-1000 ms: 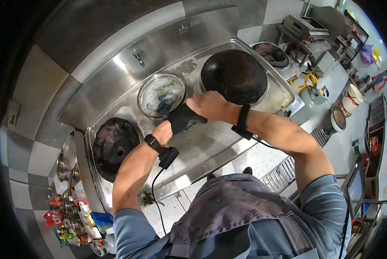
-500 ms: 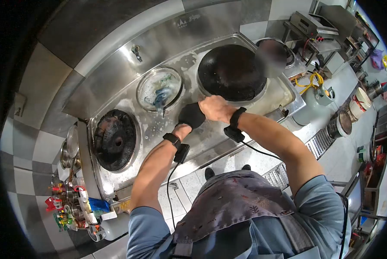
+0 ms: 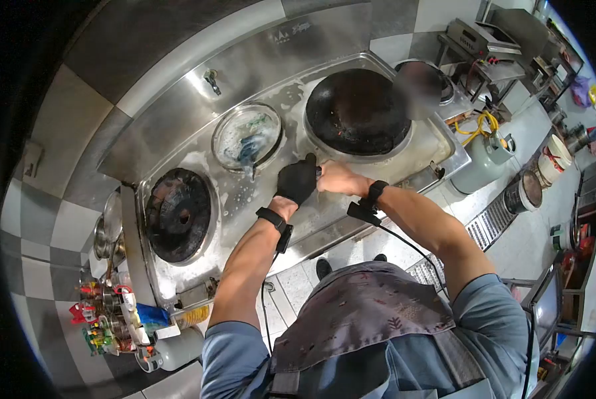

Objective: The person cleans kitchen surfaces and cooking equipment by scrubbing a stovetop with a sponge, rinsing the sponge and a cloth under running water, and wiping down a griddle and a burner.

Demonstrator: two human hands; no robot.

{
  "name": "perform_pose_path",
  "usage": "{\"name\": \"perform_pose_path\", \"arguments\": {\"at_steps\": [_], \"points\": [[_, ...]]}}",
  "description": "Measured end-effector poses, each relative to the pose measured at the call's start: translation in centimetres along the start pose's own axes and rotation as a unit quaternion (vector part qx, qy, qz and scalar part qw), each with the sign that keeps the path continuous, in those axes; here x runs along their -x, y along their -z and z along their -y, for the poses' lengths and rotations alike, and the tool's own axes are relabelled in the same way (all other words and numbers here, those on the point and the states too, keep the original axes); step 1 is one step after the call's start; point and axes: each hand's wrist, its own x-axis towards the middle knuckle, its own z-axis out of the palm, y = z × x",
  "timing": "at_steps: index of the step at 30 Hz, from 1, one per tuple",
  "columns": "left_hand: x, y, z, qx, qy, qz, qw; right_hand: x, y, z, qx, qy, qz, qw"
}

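Note:
A black glove [image 3: 288,174] covers most of my left hand [image 3: 298,183], which is over the steel stove top between the round basin and the large wok. How the fingers inside it are bent I cannot make out. My bare right hand [image 3: 338,178] is closed against the glove's right side, its fingertips pinching the black fabric. Beyond my hands, a round steel basin [image 3: 216,136] holds cloudy, soapy-looking water. In it lies a blue-green cloth-like thing [image 3: 250,147], its end hanging over the near rim.
A large dark wok [image 3: 357,110] sits at the right of the wet stove top [image 3: 244,216]. To the left is a blackened burner ring [image 3: 178,216]. A tap [image 3: 211,81] sticks out of the back panel. Gas cylinders [image 3: 480,163] and buckets [image 3: 524,191] stand at the right.
Both hands have moved slightly to the right. The gloved left hand has turned, with a black fingertip now pointing up. My right hand has slid to the glove's right side.

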Motion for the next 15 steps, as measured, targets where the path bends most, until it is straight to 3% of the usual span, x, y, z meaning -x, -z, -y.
{"name": "perform_pose_path", "arguments": {"at_steps": [1, 3, 4, 6, 9, 10, 11, 12, 13, 14, 15], "points": [[0.0, 0.1, -0.2, 0.002, -0.003, 0.0, 1.0, 0.6, 0.2, -0.2, 0.0, -0.002, -0.002, 1.0], [-0.3, -0.1, -0.1, 0.003, 0.015, -0.024, 1.0, 2.7, 1.5, 1.5, -0.196, -0.011, 0.041, 0.98], [-0.5, -0.2, -0.1, 0.002, 0.013, -0.028, 1.0, 2.8, 1.5, 1.4, -0.194, -0.008, 0.038, 0.98], [-1.1, -1.8, 0.3, 0.084, 0.095, -0.078, 0.989, 2.9, 1.9, 0.8, -0.328, -0.046, 0.082, 0.94], [-2.2, -5.2, 1.7, 0.177, 0.163, -0.078, 0.968, 5.0, 3.7, 1.1, -0.376, -0.036, 0.075, 0.923], [-2.4, -7.8, 3.1, 0.17, 0.05, -0.148, 0.973, 4.9, 4.1, -0.1, -0.347, -0.031, 0.052, 0.936], [-2.4, -5.8, 2.2, 0.173, 0.042, -0.147, 0.973, 5.4, 4.6, -0.8, -0.348, -0.031, 0.045, 0.936], [-2.4, -1.7, 0.3, 0.368, 0.103, 0.03, 0.924, 5.8, 5.3, -1.4, -0.353, -0.035, 0.019, 0.935], [-2.4, 0.5, -0.9, 0.533, 0.158, 0.211, 0.804, 6.3, 5.8, -1.9, -0.358, -0.04, -0.006, 0.933], [-2.4, 0.5, -1.1, 0.565, 0.171, 0.253, 0.766, 6.7, 6.4, -2.5, -0.361, -0.043, -0.018, 0.932], [-2.5, -0.5, -0.8, 0.564, 0.161, 0.263, 0.766, 7.2, 7.3, -3.1, -0.34, -0.031, -0.037, 0.939]]}}
